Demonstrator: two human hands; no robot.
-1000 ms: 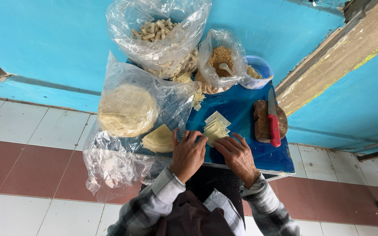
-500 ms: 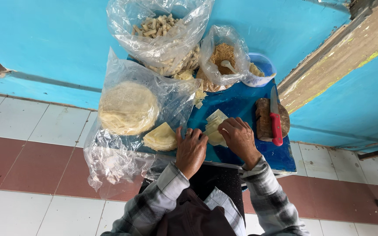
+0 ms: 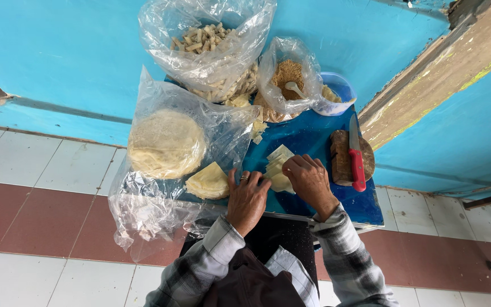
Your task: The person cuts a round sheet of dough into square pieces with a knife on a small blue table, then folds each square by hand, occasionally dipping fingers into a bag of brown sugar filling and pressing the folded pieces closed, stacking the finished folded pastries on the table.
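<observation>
Now both hands have closed in at the frame's centre — the right hand (image 3: 312,183), pulled back from farther up the blue bench (image 3: 365,207), pinches the stack of pale cut wrappers (image 3: 278,168), while the left hand (image 3: 248,199) rests flat beside it, fingers spread and gripping nothing.

Both forearms, in grey plaid sleeves, reach forward from the bottom of the view and angle in toward each other. The left hand (image 3: 247,200) lies palm down, fingers stretched ahead and slightly spread (a ring shows on one finger). The right hand (image 3: 309,181) sits just beside it, knuckles up, fingers curled downward and inward, the fingertips hidden beneath the hand.
</observation>
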